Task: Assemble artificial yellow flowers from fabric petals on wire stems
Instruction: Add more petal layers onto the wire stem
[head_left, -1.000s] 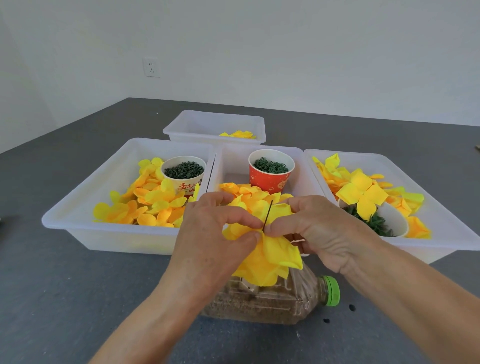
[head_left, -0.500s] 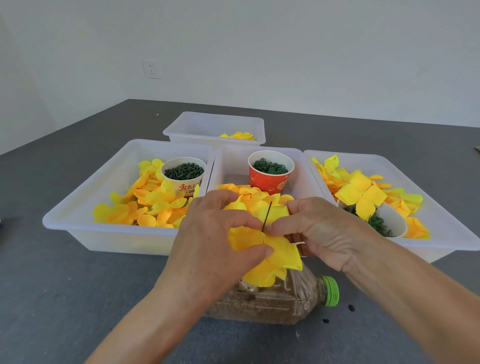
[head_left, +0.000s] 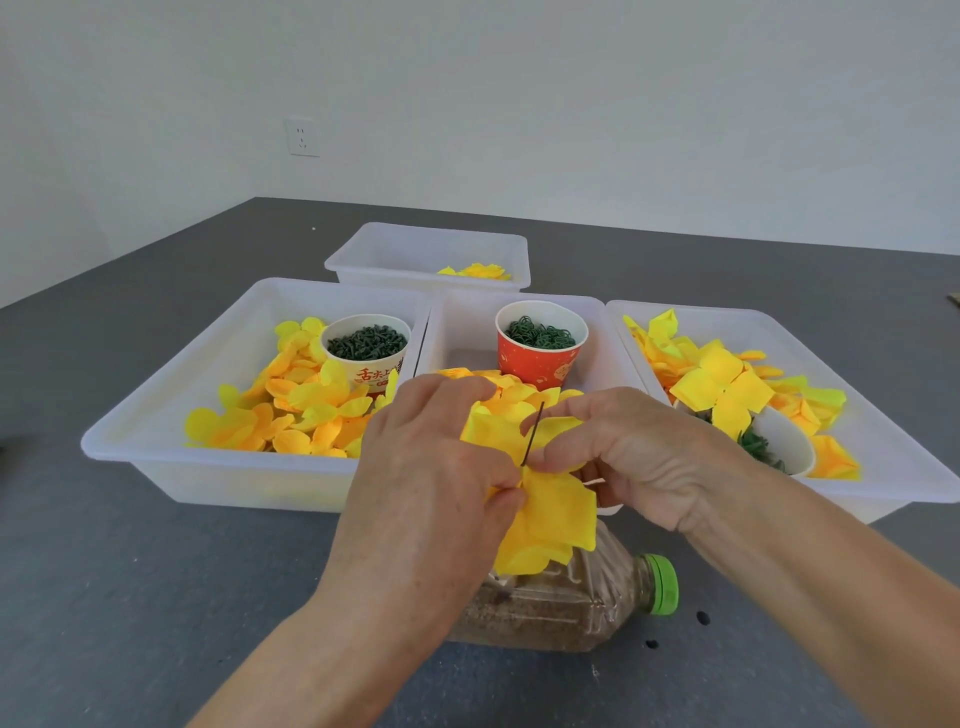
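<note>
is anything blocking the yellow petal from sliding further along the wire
Nothing visible does. The wire stem already pokes up through the yellow petal, bare above it. The left hand and right hand pinch the petal at the wire.

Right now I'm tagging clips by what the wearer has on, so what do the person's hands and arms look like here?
Both the left hand and the right hand are bare: no gloves, and no rings, watch or bracelet show on the sides facing the camera. Both forearms are uncovered as far as the bottom edge of the picture, so no sleeve is in view. No markings or tattoos show on them.
</note>
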